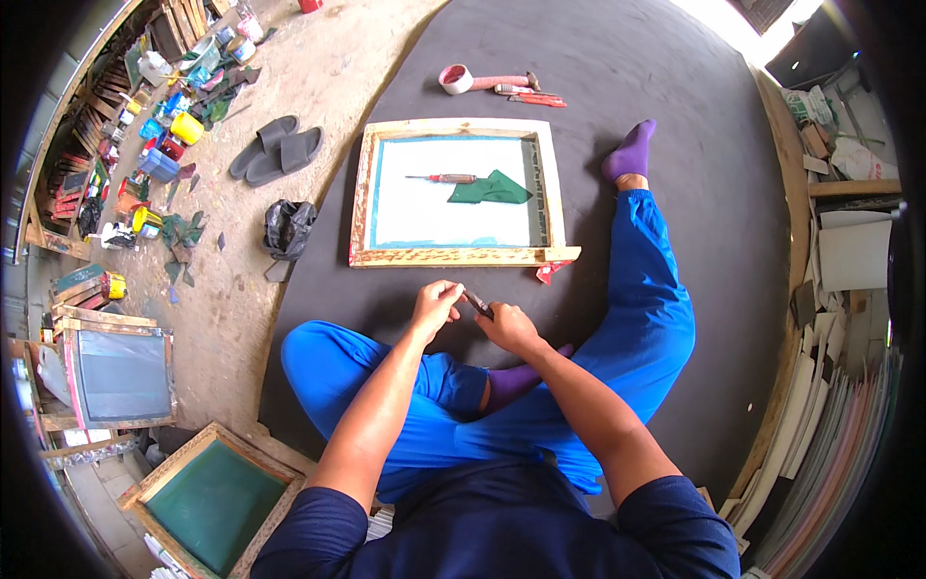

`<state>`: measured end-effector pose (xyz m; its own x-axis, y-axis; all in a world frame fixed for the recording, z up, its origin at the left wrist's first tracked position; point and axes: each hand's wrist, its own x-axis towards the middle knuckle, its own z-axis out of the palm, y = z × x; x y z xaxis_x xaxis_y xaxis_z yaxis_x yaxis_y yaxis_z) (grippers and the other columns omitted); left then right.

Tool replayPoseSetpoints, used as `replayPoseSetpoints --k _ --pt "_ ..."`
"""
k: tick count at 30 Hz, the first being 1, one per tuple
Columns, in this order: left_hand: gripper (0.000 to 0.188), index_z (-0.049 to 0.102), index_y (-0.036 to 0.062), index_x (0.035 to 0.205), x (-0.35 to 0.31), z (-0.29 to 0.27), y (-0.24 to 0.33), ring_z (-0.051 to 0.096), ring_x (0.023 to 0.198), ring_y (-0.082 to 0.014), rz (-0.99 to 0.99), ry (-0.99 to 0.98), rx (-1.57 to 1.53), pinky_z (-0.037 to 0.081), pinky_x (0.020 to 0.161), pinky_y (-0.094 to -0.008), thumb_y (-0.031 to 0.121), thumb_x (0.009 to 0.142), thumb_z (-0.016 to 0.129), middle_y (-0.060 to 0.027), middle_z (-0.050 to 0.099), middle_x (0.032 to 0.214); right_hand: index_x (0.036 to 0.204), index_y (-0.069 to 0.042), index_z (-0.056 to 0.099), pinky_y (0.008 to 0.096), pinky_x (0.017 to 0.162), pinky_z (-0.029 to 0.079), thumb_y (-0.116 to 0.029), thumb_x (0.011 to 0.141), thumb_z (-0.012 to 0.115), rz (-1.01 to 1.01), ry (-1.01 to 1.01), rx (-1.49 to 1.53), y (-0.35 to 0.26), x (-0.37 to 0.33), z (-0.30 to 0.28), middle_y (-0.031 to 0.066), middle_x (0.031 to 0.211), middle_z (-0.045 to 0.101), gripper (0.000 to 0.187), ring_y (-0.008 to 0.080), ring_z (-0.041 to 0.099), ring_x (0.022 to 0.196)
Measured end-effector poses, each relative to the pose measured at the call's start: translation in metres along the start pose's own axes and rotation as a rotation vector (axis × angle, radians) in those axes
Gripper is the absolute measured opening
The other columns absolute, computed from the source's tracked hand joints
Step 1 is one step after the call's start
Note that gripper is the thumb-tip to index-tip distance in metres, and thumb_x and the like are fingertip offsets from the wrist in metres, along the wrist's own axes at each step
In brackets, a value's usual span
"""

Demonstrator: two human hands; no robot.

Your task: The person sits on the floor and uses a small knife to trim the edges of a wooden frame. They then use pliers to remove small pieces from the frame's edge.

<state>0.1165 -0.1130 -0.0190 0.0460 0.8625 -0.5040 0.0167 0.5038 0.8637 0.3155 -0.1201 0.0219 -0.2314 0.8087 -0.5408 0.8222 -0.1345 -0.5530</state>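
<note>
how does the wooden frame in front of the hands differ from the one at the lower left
The front frame borders a mostly white area edged in blue; the lower-left frame borders a dark green panel. The front frame lies on the dark surface, roughly square to the person; the lower-left frame sits off it, turned at an angle. Both are four-sided with pale wooden edges.

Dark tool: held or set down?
Held: the right hand grips the dark tool, its far end by the left hand; whether the left touches it, I cannot tell.
</note>
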Motion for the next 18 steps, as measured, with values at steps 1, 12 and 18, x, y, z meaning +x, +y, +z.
replayPoseSetpoints --k 1,12,18 --pt "0.025 0.071 0.0045 0.107 0.000 -0.003 -0.002 0.062 0.059 -0.0079 0.004 0.004 -0.013 0.050 0.052 -0.0250 0.029 0.103 0.067 -0.0042 0.073 0.089 0.107 0.001 0.072 0.0569 0.088 0.055 -0.043 0.096 0.064 -0.008 -0.024 0.001 -0.003 0.000 -0.001 0.0290 0.099 0.074 0.045 0.0474 0.071 0.098" --pt "0.034 0.074 0.0049 0.092 0.010 -0.029 -0.016 0.074 0.082 -0.0367 0.143 0.323 0.672 0.058 0.072 -0.0490 0.039 0.096 0.071 -0.0173 0.076 0.087 0.112 0.001 0.066 0.0531 0.089 0.056 -0.039 0.099 0.065 -0.055 0.007 -0.155 0.002 -0.001 0.014 0.0283 0.106 0.072 0.042 0.0416 0.072 0.104" --pt "0.038 0.076 0.0104 0.094 -0.012 -0.022 0.019 0.075 0.094 -0.0388 -0.020 0.367 0.945 0.059 0.080 -0.0519 0.048 0.093 0.072 -0.0168 0.078 0.096 0.120 -0.007 0.060 0.0485 0.089 0.054 -0.040 0.094 0.072 -0.172 0.325 -0.443 0.021 0.010 0.028 0.0179 0.115 0.063 0.043 0.0372 0.061 0.112"
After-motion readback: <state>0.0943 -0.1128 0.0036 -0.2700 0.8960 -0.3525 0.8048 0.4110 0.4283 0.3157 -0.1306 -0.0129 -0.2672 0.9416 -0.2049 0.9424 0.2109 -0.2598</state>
